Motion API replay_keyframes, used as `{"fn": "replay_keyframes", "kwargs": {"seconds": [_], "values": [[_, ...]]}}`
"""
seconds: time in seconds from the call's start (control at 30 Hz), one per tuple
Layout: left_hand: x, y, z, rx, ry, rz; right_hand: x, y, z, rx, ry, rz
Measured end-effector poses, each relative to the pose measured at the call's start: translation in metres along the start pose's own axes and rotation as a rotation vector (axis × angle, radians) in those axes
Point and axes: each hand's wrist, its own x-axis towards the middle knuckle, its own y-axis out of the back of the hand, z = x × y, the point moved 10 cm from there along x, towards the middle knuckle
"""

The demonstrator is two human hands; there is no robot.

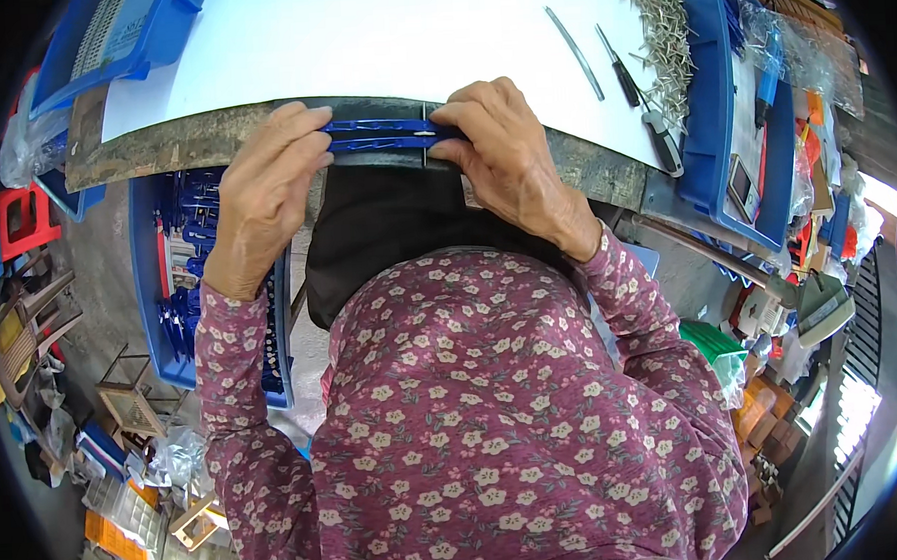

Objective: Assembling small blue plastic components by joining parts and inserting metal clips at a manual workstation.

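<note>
A long, narrow blue part (380,126), made of two parallel bars, is stretched between my hands at the table's near edge. A thin metal pin (425,157) stands crosswise to it near its right end. My left hand (270,193) pinches the left end between thumb and fingers. On the right end, the thumb and fingers of my right hand (508,157) are closed, just beside the pin. Both ends of the part are hidden by my fingers.
On the white-topped table (358,44) lie a pile of metal rivets (666,30), a curved metal strip (576,54) and a black-handled screwdriver (624,80). A blue tray (704,119) borders it at right. Below left, a blue bin (148,283) holds several blue parts. A red stool (28,220) stands farther left.
</note>
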Motion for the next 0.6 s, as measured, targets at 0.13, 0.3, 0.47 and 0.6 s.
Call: {"fn": "replay_keyframes", "kwargs": {"seconds": [0.13,0.3,0.47,0.6], "values": [[0.003,-0.002,-0.003,-0.010,0.046,-0.016,0.001,0.000,0.008,0.081,-0.065,-0.040],[0.000,-0.001,-0.006,-0.077,0.141,-0.011,0.002,-0.001,0.011,0.107,-0.088,-0.056],[0.005,0.005,0.002,-0.006,0.055,-0.001,0.003,-0.002,0.008,0.118,-0.070,-0.044],[0.000,0.012,0.001,-0.008,0.085,0.060,0.008,-0.007,0.001,0.123,-0.023,-0.006]]}}
